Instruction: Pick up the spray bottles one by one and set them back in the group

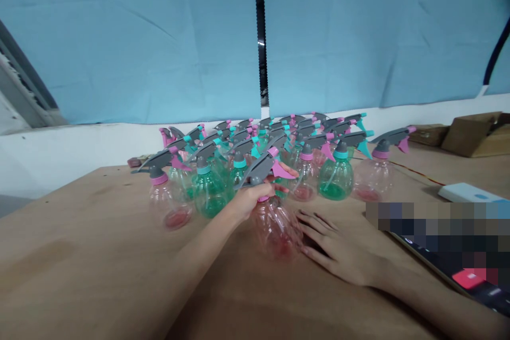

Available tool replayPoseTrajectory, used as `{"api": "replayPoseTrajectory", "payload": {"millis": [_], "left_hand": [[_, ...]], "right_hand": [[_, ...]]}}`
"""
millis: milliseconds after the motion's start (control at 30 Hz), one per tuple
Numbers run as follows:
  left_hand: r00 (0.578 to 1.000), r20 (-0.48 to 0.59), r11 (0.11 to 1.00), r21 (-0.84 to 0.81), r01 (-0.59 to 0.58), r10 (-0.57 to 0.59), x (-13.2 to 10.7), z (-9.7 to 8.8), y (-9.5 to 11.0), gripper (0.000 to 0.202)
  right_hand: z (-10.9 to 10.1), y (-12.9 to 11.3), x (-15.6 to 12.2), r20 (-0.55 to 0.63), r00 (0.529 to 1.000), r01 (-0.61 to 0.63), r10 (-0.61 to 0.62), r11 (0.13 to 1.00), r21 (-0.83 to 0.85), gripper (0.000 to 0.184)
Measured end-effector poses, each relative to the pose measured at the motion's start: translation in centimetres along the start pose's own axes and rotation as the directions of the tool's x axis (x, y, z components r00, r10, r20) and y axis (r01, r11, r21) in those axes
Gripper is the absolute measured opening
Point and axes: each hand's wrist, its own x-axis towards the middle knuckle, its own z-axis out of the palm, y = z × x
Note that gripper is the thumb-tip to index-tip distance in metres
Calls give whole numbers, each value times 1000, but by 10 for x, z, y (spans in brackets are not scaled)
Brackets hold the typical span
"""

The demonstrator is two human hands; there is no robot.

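In the head view, the left hand (255, 196) is closing around the neck of a clear spray bottle with a pink collar (279, 231), its fingers wrapping behind the neck and showing past the pink trigger (283, 171). This bottle is standing in front of the others, near the middle of the wooden table (91, 255); whether its base is touching the wood, I cannot tell. The right hand (342, 249) is spreading its fingers loosely, gripping nothing, with the fingertips lying at the bottle's lower right side; contact is unclear. Behind, rows of green and clear spray bottles (213, 194) are standing close together, their gray heads bearing pink or turquoise triggers. On the right, a partly pixelated dark-screened device (422, 257) is lying near a white box-shaped object (470, 192), with an open cardboard box (474, 135) sitting farther back.
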Motion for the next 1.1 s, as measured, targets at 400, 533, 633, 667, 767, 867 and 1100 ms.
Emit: {"api": "replayPoseTrajectory", "payload": {"millis": [400, 533, 633, 667, 767, 867, 1100], "left_hand": [[985, -30, 985, -10, -170, 169, 6, -6, -5, 23], [985, 23, 983, 63, -175, 174, 4, -2, -3, 26], [986, 88, 975, 158, -155, 142, 2, 9, 2, 31], [983, 112, 967, 197, -163, 143, 1, 13, 4, 31], [978, 90, 909, 362, -207, 187, 1, 26, 8, 33], [963, -8, 863, 446, -238, 270, -4, 31, 8, 46], [995, 54, 596, 797, -95, 87, -69, 1, -19, 50]], "right_hand": [[1, -2, -1, -88, 995, -36, 48, 990, 134, 49], [-4, -15, -1, -213, 972, -30, 99, 951, 307, 49], [-10, -37, 5, -281, 955, 20, 94, 927, 375, 64], [-11, -44, 9, -301, 946, 11, 120, 916, 401, 72], [-14, -62, 20, -317, 919, -62, 233, 882, 468, 84], [-22, -65, 22, -306, 909, -116, 282, 878, 465, 88], [-67, -4, -39, -456, 791, -137, 409, 844, 519, 68]]}}
